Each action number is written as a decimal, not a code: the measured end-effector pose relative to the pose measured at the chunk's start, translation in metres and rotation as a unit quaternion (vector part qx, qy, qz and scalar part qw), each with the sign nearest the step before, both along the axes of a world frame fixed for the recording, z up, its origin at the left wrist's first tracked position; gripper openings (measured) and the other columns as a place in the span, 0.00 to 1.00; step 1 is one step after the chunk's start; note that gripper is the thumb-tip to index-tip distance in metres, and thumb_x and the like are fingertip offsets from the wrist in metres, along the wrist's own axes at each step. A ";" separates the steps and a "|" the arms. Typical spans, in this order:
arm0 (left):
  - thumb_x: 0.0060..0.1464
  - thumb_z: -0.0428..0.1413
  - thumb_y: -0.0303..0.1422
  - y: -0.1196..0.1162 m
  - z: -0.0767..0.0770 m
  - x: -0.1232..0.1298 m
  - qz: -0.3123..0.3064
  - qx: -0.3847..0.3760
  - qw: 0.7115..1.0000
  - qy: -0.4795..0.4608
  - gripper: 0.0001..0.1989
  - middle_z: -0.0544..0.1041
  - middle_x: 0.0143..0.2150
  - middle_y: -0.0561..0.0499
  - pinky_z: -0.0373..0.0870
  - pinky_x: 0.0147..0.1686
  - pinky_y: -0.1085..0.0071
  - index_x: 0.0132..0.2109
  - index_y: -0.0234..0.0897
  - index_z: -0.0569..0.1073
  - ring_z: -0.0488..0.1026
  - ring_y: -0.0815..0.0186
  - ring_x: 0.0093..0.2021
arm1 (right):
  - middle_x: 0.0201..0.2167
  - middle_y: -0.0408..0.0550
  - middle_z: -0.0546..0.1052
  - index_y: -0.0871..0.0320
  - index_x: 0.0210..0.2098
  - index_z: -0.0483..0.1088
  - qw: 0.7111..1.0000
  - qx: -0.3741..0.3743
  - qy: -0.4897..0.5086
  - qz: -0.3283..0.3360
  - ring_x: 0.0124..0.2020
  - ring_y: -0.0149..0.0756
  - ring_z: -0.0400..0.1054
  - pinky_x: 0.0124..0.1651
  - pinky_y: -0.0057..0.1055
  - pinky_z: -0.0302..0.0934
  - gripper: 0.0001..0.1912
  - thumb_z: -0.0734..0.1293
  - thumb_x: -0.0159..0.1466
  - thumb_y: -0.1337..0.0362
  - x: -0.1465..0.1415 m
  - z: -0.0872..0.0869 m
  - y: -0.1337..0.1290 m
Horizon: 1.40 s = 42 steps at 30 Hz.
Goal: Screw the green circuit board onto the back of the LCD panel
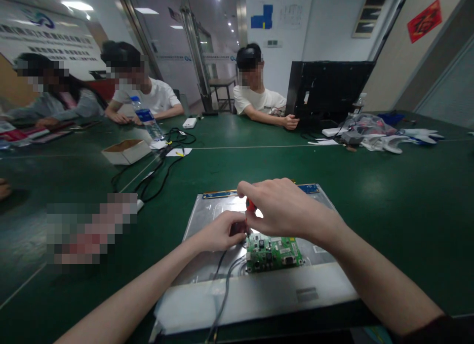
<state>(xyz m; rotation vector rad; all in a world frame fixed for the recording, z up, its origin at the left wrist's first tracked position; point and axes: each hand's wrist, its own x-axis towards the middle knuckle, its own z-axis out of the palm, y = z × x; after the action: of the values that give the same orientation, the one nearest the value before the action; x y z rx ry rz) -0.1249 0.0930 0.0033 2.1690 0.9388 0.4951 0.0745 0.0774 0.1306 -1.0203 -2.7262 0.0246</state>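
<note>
A flat metal panel [211, 220] lies on the green table, with a white strip [266, 297] along its near side. On it sits a green circuit board [272, 252], and dark cables [227, 289] run from the board's left side toward me. My right hand [281, 208] is closed around a red-handled screwdriver [251, 205], held upright over the board's upper left corner. My left hand [225, 230] is pinched at the tool's lower end beside that corner; whether it grips the shaft or something small is hidden.
Around the green table [392, 201] sit several people. An open white box [126, 153], a water bottle [148, 119] and black cables [163, 171] are at the left. A black monitor [329, 90], plastic bags [366, 124] and white gloves [418, 135] stand or lie at the back right.
</note>
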 end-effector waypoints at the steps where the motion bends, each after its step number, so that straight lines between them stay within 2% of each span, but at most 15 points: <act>1: 0.49 0.54 0.29 0.000 0.000 0.000 -0.006 0.000 1.000 -0.002 0.02 0.69 0.24 0.55 0.62 0.27 0.73 0.32 0.34 0.69 0.65 0.67 0.25 | 0.30 0.45 0.77 0.59 0.40 0.65 1.000 -0.001 0.001 0.002 0.25 0.31 0.65 0.23 0.29 0.39 0.08 0.63 0.62 0.62 0.000 0.000 0.000; 4: 0.49 0.53 0.28 0.000 0.003 0.000 -0.020 -0.006 1.000 -0.005 0.02 0.70 0.25 0.54 0.62 0.27 0.73 0.33 0.35 0.70 0.66 0.67 0.26 | 0.30 0.45 0.77 0.58 0.39 0.67 1.000 -0.009 0.001 0.005 0.26 0.32 0.67 0.24 0.29 0.40 0.11 0.63 0.64 0.56 0.000 0.001 0.000; 6: 0.49 0.53 0.27 -0.001 0.005 0.001 -0.006 -0.012 1.000 -0.004 0.04 0.71 0.27 0.53 0.63 0.27 0.74 0.35 0.35 0.71 0.67 0.67 0.26 | 0.29 0.46 0.77 0.57 0.39 0.68 1.000 -0.005 -0.007 0.004 0.26 0.32 0.67 0.25 0.30 0.40 0.13 0.61 0.67 0.54 -0.001 0.002 -0.001; 9: 0.48 0.54 0.28 -0.002 0.005 0.001 0.021 -0.010 1.000 0.004 0.04 0.71 0.26 0.54 0.63 0.27 0.74 0.34 0.35 0.69 0.67 0.67 0.26 | 0.29 0.46 0.76 0.57 0.40 0.67 1.000 -0.001 -0.014 0.006 0.25 0.31 0.65 0.24 0.30 0.39 0.10 0.60 0.67 0.58 -0.002 0.002 -0.002; 13: 0.48 0.53 0.28 0.000 0.000 0.000 -0.008 -0.007 1.000 0.001 0.02 0.71 0.26 0.53 0.65 0.29 0.72 0.32 0.35 0.69 0.68 0.65 0.27 | 0.32 0.45 0.77 0.58 0.42 0.65 1.000 -0.007 0.011 0.018 0.25 0.30 0.64 0.24 0.29 0.40 0.08 0.63 0.63 0.63 -0.002 0.002 -0.002; 18: 0.48 0.53 0.28 -0.001 0.004 0.000 0.002 0.002 1.000 0.005 0.04 0.74 0.30 0.52 0.67 0.32 0.71 0.34 0.35 0.71 0.69 0.64 0.31 | 0.30 0.44 0.77 0.56 0.39 0.67 0.999 -0.025 0.001 0.023 0.26 0.31 0.65 0.25 0.29 0.41 0.13 0.62 0.66 0.53 -0.002 0.002 -0.001; 21: 0.49 0.54 0.29 -0.002 0.005 0.000 0.020 -0.008 1.000 0.015 0.05 0.72 0.27 0.53 0.66 0.29 0.73 0.35 0.35 0.71 0.68 0.65 0.28 | 0.29 0.44 0.76 0.57 0.37 0.68 1.000 -0.017 -0.003 0.016 0.26 0.30 0.64 0.25 0.29 0.41 0.10 0.60 0.67 0.57 -0.003 0.003 -0.002; 24: 0.48 0.54 0.29 -0.001 0.004 0.001 -0.004 -0.010 1.000 -0.002 0.02 0.69 0.24 0.55 0.63 0.25 0.74 0.32 0.35 0.69 0.65 0.67 0.24 | 0.29 0.44 0.76 0.58 0.37 0.67 1.000 -0.001 0.004 0.007 0.25 0.29 0.62 0.24 0.30 0.39 0.06 0.62 0.64 0.63 -0.002 0.002 -0.002; 26: 0.48 0.53 0.28 0.000 0.004 0.001 -0.017 -0.014 1.000 -0.016 0.02 0.69 0.24 0.55 0.63 0.25 0.74 0.32 0.35 0.69 0.65 0.68 0.25 | 0.29 0.45 0.75 0.58 0.38 0.67 1.000 -0.001 0.004 0.007 0.25 0.29 0.62 0.24 0.30 0.39 0.08 0.63 0.64 0.60 -0.002 0.002 -0.001; 29: 0.48 0.54 0.27 -0.002 0.006 0.002 0.005 -0.023 1.000 -0.013 0.04 0.72 0.28 0.53 0.66 0.28 0.72 0.35 0.36 0.71 0.68 0.66 0.27 | 0.27 0.46 0.74 0.57 0.38 0.68 1.000 -0.011 -0.007 -0.007 0.24 0.30 0.62 0.25 0.29 0.40 0.15 0.61 0.65 0.51 -0.004 0.002 0.001; 31: 0.48 0.54 0.28 -0.003 0.007 0.003 0.014 -0.029 0.999 -0.004 0.04 0.72 0.28 0.54 0.66 0.28 0.72 0.34 0.36 0.71 0.67 0.67 0.26 | 0.25 0.46 0.73 0.57 0.36 0.68 1.000 -0.008 -0.013 -0.017 0.24 0.31 0.62 0.25 0.29 0.40 0.17 0.59 0.67 0.49 -0.005 0.002 0.002; 34: 0.48 0.54 0.29 -0.004 0.006 0.003 0.012 -0.024 1.000 -0.001 0.03 0.70 0.25 0.55 0.64 0.26 0.73 0.33 0.35 0.70 0.66 0.68 0.24 | 0.25 0.45 0.73 0.57 0.38 0.68 1.000 -0.003 -0.019 -0.022 0.24 0.30 0.62 0.25 0.29 0.39 0.12 0.59 0.67 0.56 -0.007 0.001 0.002; 37: 0.48 0.53 0.29 -0.003 0.003 0.002 0.004 -0.010 1.000 -0.010 0.03 0.69 0.25 0.55 0.64 0.27 0.73 0.33 0.35 0.70 0.66 0.67 0.25 | 0.28 0.45 0.74 0.58 0.41 0.66 1.000 -0.005 -0.012 -0.021 0.24 0.30 0.61 0.25 0.30 0.39 0.07 0.61 0.64 0.63 -0.008 0.001 0.000; 39: 0.48 0.53 0.29 -0.002 0.003 0.002 -0.005 -0.004 1.000 -0.010 0.02 0.70 0.25 0.54 0.64 0.28 0.72 0.31 0.35 0.69 0.66 0.67 0.26 | 0.30 0.45 0.75 0.58 0.41 0.66 1.000 -0.006 0.000 -0.015 0.24 0.30 0.62 0.25 0.30 0.39 0.08 0.62 0.62 0.64 -0.008 0.000 0.000; 42: 0.48 0.54 0.29 -0.002 0.003 0.001 -0.002 -0.001 1.000 -0.010 0.03 0.71 0.26 0.53 0.64 0.29 0.71 0.33 0.35 0.70 0.67 0.66 0.27 | 0.28 0.44 0.74 0.57 0.39 0.66 1.000 -0.010 0.005 -0.017 0.24 0.30 0.62 0.25 0.29 0.39 0.08 0.63 0.63 0.60 -0.006 -0.001 0.002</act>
<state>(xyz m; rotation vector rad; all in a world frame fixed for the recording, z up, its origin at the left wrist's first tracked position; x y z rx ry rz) -0.1235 0.0914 0.0063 2.1600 0.9229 0.5118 0.0683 0.0790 0.1294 -1.0676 -2.7040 0.0507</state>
